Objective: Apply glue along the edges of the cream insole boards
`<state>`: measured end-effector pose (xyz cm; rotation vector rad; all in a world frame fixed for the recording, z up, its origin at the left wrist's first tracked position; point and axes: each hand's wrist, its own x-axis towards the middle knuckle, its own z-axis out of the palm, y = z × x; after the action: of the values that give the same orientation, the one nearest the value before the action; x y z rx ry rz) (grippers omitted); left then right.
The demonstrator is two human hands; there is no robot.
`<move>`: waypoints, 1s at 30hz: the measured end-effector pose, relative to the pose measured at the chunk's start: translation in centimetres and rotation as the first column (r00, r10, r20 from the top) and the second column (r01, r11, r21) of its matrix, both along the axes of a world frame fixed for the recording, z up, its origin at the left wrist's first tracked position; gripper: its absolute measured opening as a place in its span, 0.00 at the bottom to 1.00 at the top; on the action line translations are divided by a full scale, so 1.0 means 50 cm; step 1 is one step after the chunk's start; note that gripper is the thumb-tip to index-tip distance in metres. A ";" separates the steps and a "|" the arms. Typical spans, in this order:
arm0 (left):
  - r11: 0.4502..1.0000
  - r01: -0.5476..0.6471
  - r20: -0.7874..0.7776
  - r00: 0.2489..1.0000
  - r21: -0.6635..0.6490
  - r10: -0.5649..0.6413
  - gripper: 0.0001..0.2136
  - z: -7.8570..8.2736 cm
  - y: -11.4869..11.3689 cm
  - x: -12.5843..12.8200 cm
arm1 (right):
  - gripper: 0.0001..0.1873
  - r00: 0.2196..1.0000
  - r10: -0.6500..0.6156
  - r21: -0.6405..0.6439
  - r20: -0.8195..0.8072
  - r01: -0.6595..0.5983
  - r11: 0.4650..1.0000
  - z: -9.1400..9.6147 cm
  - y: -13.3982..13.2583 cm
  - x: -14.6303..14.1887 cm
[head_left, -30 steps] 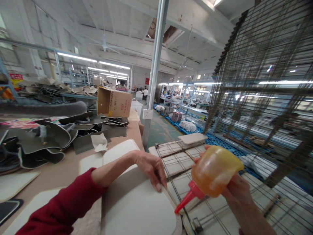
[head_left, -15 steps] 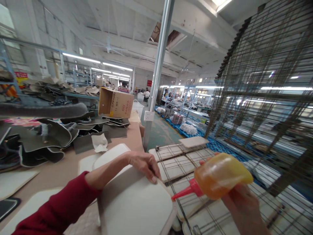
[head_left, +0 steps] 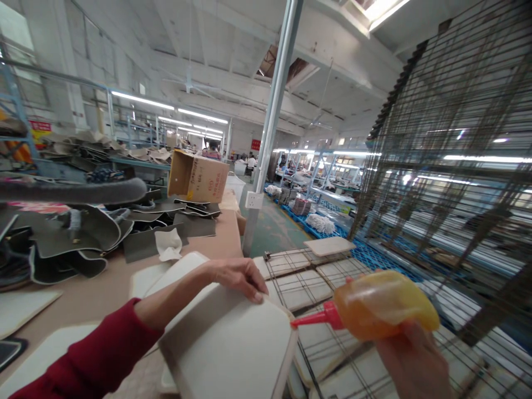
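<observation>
My left hand (head_left: pixel 245 280) pinches the upper edge of a white rounded panel (head_left: pixel 236 338), which stands tilted in front of me. The panel's lower part runs out of the frame. My right hand (head_left: pixel 409 352) is wrapped round a squeeze bottle (head_left: pixel 386 305) of amber liquid, lying on its side in the grip. Its red nozzle (head_left: pixel 310 319) points left, and the tip meets the panel's right edge near the corner. Behind my left forearm lie more white panels (head_left: pixel 183 271) on the tan worktable (head_left: pixel 224 244).
On the right, a wire rack (head_left: pixel 316 277) holds several white panels; more wire shelves (head_left: pixel 440 138) stand tilted up behind it. Dark grey cut pieces (head_left: pixel 75 238) and a cardboard box (head_left: pixel 197 176) occupy the table's left and back. A metal post (head_left: pixel 270 111) rises at its far edge.
The panel has tilted and turned slightly, with my left hand still on its edge. The bottle is a little further right and more level; its nozzle tip sits slightly higher along the panel's edge.
</observation>
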<state>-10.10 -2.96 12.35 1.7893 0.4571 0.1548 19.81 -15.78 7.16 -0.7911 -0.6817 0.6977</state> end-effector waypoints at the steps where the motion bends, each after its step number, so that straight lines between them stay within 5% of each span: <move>1: 1.000 -0.008 0.000 1.000 0.003 0.008 0.20 0.001 -0.001 -0.001 | 0.31 0.999 -0.011 -0.002 0.036 0.011 1.000 -0.010 0.001 0.007; 6: 0.997 -0.065 -0.014 0.998 0.037 0.066 0.20 -0.002 -0.005 -0.009 | 0.31 0.997 0.083 -0.057 0.006 -0.082 0.995 -0.037 0.002 0.033; 12: 0.988 -0.154 0.011 0.988 0.011 0.154 0.19 -0.011 -0.006 -0.017 | 0.30 0.993 0.037 -0.029 -0.109 -0.040 0.999 -0.027 0.001 0.018; 19: 0.973 -0.230 0.050 0.972 -0.022 0.231 0.18 -0.021 -0.003 -0.022 | 0.30 0.997 0.052 -0.065 -0.055 -0.055 0.996 -0.084 0.016 0.079; 30: 0.942 -0.299 0.021 0.952 -0.154 0.306 0.19 -0.050 0.006 -0.030 | 0.36 0.985 0.163 -0.033 -0.053 -0.165 0.986 -0.070 0.007 0.026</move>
<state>-11.59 -2.65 9.84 1.5580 0.6936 0.3658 21.10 -15.41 3.64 -0.7549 -0.6949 0.8796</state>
